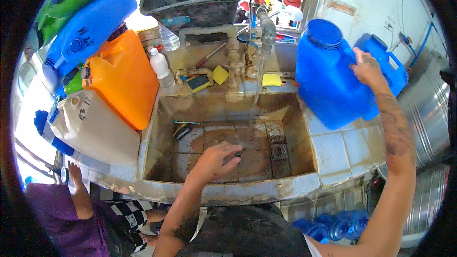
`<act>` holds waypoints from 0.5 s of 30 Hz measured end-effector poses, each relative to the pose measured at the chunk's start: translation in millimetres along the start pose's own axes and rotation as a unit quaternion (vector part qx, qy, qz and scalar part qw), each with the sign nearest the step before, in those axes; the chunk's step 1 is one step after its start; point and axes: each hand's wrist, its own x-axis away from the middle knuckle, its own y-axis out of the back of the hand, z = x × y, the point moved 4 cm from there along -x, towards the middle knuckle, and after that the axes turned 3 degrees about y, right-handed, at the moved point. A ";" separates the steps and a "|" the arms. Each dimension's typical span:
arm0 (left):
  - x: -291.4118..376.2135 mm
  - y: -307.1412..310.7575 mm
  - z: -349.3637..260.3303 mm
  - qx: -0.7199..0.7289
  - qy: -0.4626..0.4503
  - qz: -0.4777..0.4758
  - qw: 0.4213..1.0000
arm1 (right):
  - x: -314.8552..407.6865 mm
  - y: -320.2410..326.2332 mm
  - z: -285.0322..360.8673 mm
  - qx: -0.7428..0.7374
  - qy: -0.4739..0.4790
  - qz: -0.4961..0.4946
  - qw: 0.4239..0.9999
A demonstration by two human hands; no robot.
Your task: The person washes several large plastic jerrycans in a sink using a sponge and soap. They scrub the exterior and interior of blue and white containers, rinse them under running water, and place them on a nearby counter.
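My right hand (367, 66) is on the handle side of a large blue plastic jerrycan (326, 78) with a blue screw cap, on the tiled ledge right of the sink. Over the tiled sink basin (225, 178) hangs my left hand (217, 160), its fingers curled. A small dark spot shows between thumb and fingertips; whether it is a held thing is unclear. Water runs from a grey pipe spout (267, 30) into the basin. Inside the basin lie a scrub brush (182, 131), a toothbrush (186, 122) and a square drain (279, 151).
Left of the sink stand orange (125, 82) and whitish (96, 128) jerrycans, with blue (93, 25) and green ones behind. Sponges (272, 80) and plastic bottles (162, 67) line the back ledge below a black tub (196, 3). Another person's hand (75, 175) is at the left.
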 end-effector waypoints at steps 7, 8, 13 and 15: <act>123.1 38.8 103.1 0.136 0.221 -0.153 0.954 | 105.8 48.8 -6.5 -0.456 -0.310 0.177 0.815; 129.4 38.2 111.8 0.151 0.289 -0.158 0.932 | 115.9 26.9 12.8 -0.526 -0.307 0.174 0.774; 79.7 31.6 76.8 0.061 0.116 -0.114 0.985 | 89.5 -103.4 171.3 -0.585 -0.170 0.233 0.758; 47.0 32.2 57.6 0.017 0.042 -0.091 0.995 | 56.7 -131.2 243.0 -0.510 -0.174 0.323 0.778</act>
